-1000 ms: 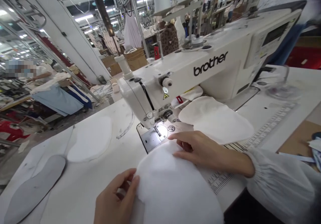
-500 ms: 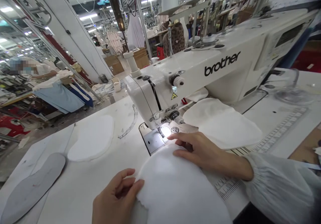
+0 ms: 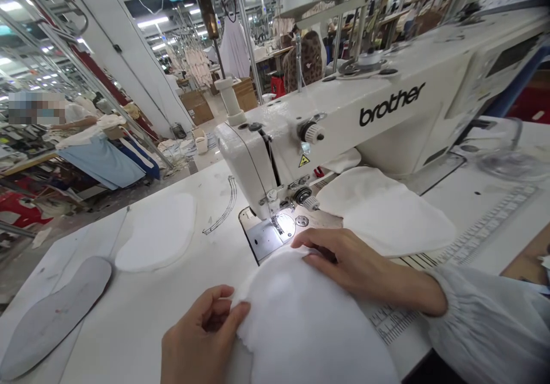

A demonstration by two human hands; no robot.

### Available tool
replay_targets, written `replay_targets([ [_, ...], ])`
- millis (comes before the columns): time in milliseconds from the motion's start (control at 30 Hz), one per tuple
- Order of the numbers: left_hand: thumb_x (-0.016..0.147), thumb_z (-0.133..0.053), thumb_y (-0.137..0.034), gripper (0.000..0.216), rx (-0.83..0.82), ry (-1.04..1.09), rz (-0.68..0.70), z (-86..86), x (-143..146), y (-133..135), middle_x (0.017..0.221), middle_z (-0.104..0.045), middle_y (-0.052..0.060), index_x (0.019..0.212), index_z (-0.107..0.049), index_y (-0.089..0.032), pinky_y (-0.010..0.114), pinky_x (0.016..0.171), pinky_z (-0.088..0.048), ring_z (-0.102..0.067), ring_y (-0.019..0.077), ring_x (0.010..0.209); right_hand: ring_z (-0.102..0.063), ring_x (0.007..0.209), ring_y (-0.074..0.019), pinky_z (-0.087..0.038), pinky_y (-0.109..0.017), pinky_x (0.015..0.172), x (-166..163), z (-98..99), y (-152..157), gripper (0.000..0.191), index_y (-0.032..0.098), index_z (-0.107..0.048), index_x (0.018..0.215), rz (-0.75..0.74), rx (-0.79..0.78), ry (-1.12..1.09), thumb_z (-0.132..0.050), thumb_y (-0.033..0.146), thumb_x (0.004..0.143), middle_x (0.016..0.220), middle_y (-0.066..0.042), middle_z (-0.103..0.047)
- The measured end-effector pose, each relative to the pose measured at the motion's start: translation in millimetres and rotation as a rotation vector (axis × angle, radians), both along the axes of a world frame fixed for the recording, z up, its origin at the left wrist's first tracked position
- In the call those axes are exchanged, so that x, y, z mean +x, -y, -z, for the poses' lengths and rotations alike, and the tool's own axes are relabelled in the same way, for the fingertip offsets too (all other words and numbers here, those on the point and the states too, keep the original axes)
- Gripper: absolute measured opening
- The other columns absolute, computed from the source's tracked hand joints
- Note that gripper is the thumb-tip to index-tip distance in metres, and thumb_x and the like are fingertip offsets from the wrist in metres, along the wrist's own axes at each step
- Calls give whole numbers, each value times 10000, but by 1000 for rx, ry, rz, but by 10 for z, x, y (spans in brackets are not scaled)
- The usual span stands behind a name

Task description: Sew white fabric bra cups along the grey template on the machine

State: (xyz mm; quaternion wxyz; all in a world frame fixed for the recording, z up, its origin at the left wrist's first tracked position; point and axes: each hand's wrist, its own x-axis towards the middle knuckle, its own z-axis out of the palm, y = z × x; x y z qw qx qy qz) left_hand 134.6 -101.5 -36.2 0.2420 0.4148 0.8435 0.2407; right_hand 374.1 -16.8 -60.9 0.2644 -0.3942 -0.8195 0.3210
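Pinching white fabric near the table front edge, my left hand and right hand likely keep it flat.

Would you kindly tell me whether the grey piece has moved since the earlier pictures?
No; judged against the table, the grey piece lies in the same place, with no visible shift.

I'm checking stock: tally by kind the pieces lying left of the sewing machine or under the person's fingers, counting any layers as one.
White fabric pieces: 2 (flat piece at left; handled piece at the left hand and right hand)
Grey sole-shaped pieces: 1
Total: 3
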Motion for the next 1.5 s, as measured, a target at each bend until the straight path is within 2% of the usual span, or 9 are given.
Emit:
replay_targets([
  [400, 673, -635, -522, 273, 22, -74, 61, -4, 44, -3, 712, -692, -37, 795, -694, -284, 318, 721, -463, -648, 205, 710, -605, 889, -197, -482, -331, 769, 1, 28, -21, 197, 173, -586, 1019, -31, 105, 33, -475, 107, 870, 1020, -76, -644],
  [567, 726, -592, -490, 254, -2, -108, 185, -89, 57, -29, 642, -652, -30, 741, -691, -257, 305, 645, -428, -603, 190, 638, -541, 1066, -257, -459, -445, 887, 9, 121, -23, 264, 167, -556, 1121, -31, 326, 71, -444, 98, 892, 1132, -123, -595],
  [700, 760, -563, -488, 282, -71, -100, 276, -129, 22, -61, 628, -664, -21, 698, -683, -240, 290, 595, -409, -599, 184, 619, -516, 1077, -291, -424, -483, 856, -22, 109, 113, 266, 165, -580, 1133, 15, 535, 148, -388, 120, 954, 1200, -151, -581],
  [800, 771, -561, -489, 289, -93, -91, 325, -129, -9, -79, 638, -676, -27, 692, -681, -239, 279, 599, -406, -611, 177, 634, -522, 1052, -267, -410, -421, 821, -82, 17, 374, 229, 150, -583, 1138, -135, 589, 154, -416, 152, 982, 1182, -141, -600],
  [867, 777, -557, -495, 296, -90, -79, 339, -118, -30, -85, 653, -682, -32, 690, -678, -239, 271, 609, -407, -616, 173, 653, -538, 973, -224, -401, -381, 817, -104, -44, 555, 190, 145, -597, 1099, -326, 541, 161, -447, 157, 983, 1109, -108, -630],
  [933, 782, -549, -505, 307, -89, -72, 353, -105, -49, -84, 650, -677, -31, 689, -673, -240, 272, 612, -401, -613, 175, 660, -542, 880, -193, -395, -356, 791, -78, -74, 660, 175, 154, -615, 1040, -409, 493, 153, -458, 126, 969, 1021, -75, -647],
  [1167, 767, -518, -586, 348, -103, -107, 328, -96, -39, -38, 670, -675, -40, 704, -650, -271, 299, 669, -374, -598, 191, 693, -570, 772, -176, -417, -312, 724, 335, -70, 419, 184, 165, -662, 908, 63, 289, 125, -495, 211, 970, 835, -50, -641],
  [1300, 755, -477, -646, 398, -93, -105, 308, -96, 1, 0, 618, -641, -40, 709, -630, -282, 305, 660, -355, -561, 196, 640, -570, 731, -159, -422, -284, 690, 354, -102, 312, 138, 168, -668, 864, 106, 130, 213, -552, 208, 929, 826, -32, -648],
  [1500, 752, -461, -667, 403, -125, -76, 303, -64, -6, 12, 662, -647, -45, 774, -610, -293, 323, 696, -370, -573, 209, 674, -551, 652, -136, -390, -268, 637, 190, -77, 212, 176, 169, -607, 752, 163, 86, 258, -620, 274, 893, 738, 0, -636],
])
